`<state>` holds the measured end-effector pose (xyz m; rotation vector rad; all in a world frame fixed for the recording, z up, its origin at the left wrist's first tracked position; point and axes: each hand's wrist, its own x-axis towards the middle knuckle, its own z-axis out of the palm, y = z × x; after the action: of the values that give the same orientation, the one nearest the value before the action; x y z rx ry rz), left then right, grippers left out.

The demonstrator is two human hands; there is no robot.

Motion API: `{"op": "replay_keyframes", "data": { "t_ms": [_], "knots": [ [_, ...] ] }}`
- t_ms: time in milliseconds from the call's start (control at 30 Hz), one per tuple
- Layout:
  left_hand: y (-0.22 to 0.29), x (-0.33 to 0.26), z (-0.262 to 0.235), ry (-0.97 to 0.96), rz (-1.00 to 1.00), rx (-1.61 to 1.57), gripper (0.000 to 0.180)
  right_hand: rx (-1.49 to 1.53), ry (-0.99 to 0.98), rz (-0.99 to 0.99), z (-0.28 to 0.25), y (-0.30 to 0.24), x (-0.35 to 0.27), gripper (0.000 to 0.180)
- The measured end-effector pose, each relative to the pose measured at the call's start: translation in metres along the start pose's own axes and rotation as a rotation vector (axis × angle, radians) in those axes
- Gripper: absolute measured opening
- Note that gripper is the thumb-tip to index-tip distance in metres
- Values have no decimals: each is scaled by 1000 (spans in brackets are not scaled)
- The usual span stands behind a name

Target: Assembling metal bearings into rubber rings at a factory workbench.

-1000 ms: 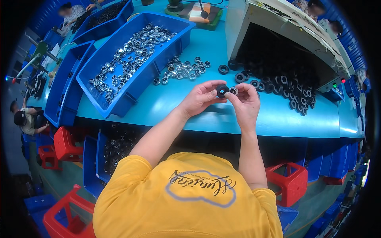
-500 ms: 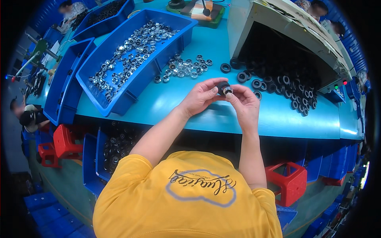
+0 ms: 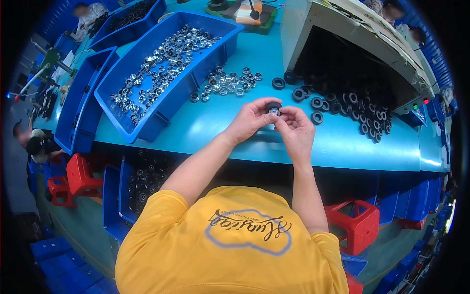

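Over the front part of the teal table, my left hand [image 3: 249, 120] is closed around a black ring [image 3: 273, 105]. A small shiny silver hub [image 3: 274, 112] sits against the ring's near side, partly covered by fingertips. My right hand [image 3: 297, 133] pinches this hub with thumb and fingers, touching the left fingers. How deep the hub sits in the ring cannot be made out. Just right of my right hand lies a loose black ring [image 3: 317, 117]. More silver hubs [image 3: 227, 84] lie in a loose group beyond my left hand.
A large blue bin [image 3: 161, 115] with many silver hubs stands at the left. Black rings [image 3: 362, 110] spill from a pale box-like housing [image 3: 298, 34] at the right. A narrow blue bin [image 3: 73, 127] and red stools [image 3: 355, 225] are nearby. Other people sit farther off.
My right hand has shifted slightly left and toward me, closer to my left hand. The ring and hub have turned and moved a little left, uncovering the loose ring at the right.
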<state>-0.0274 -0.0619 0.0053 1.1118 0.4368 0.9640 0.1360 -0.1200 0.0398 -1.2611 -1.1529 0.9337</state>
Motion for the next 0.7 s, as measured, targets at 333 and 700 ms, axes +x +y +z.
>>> {"op": "replay_keyframes", "data": {
  "t_ms": [333,700],
  "knots": [
    [-13,2,-5,57,68,-4,37,73,-118,16,-6,6,7,36],
    [-26,1,-3,197,177,240,21,50,-8,-62,7,15,-4,28]
  ]
}}
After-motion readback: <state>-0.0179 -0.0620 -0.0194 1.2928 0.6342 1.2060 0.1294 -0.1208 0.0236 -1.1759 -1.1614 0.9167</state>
